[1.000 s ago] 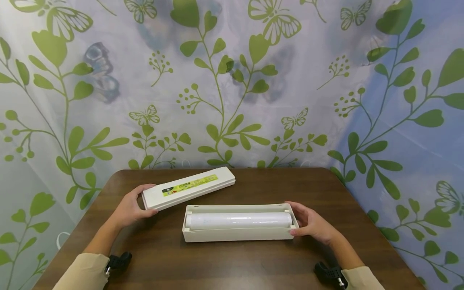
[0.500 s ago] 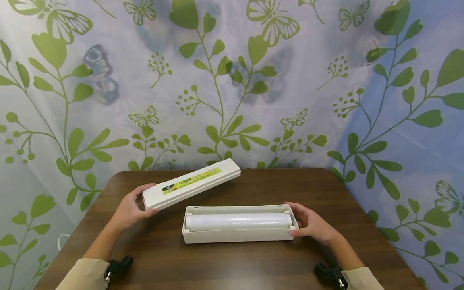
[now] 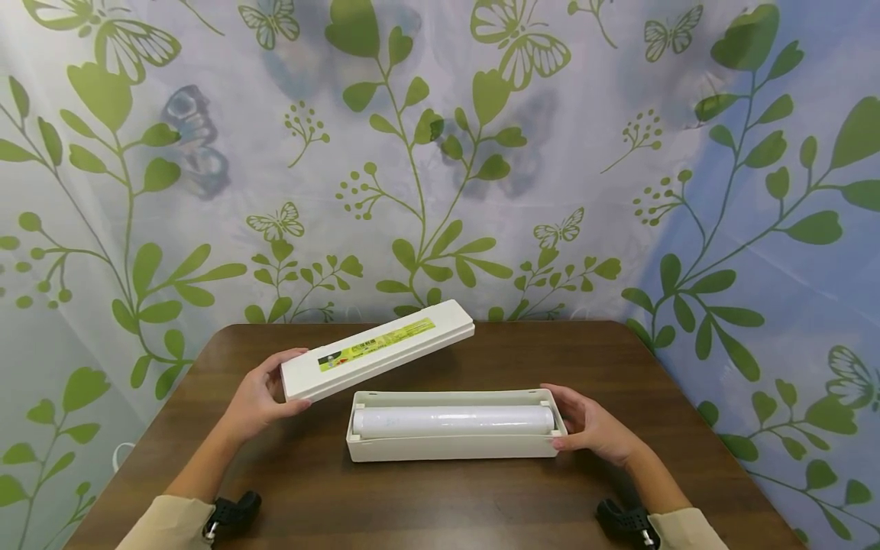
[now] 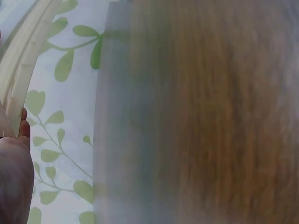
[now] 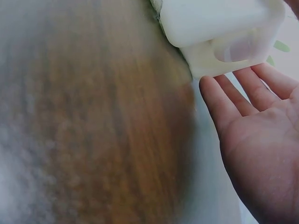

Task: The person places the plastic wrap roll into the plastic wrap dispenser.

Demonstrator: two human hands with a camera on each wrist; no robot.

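Observation:
My left hand (image 3: 257, 399) grips the left end of a long white lid (image 3: 378, 349) with a yellow-green label on top. The lid is tilted, its right end raised above the table. Part of the lid's underside (image 4: 21, 65) shows at the left edge of the left wrist view. Nearer to me, an open white box (image 3: 454, 448) stands on the table with a white plastic-wrap roll (image 3: 454, 420) lying inside. At the box's right end my right hand (image 3: 596, 429) holds it, thumb at the front corner and fingers at the back corner. The right wrist view shows that box end (image 5: 229, 42) close up.
A brown wooden table (image 3: 440, 504) bears the box. Behind it hangs a pale curtain (image 3: 440, 153) with green leaves and butterflies. Both wrists wear black straps (image 3: 234, 513). A white cord loop (image 3: 121, 456) shows beside the table's left edge.
The lid has risen at its right end and shifted to the right, carried by my left hand. My right hand and the box have stayed in place.

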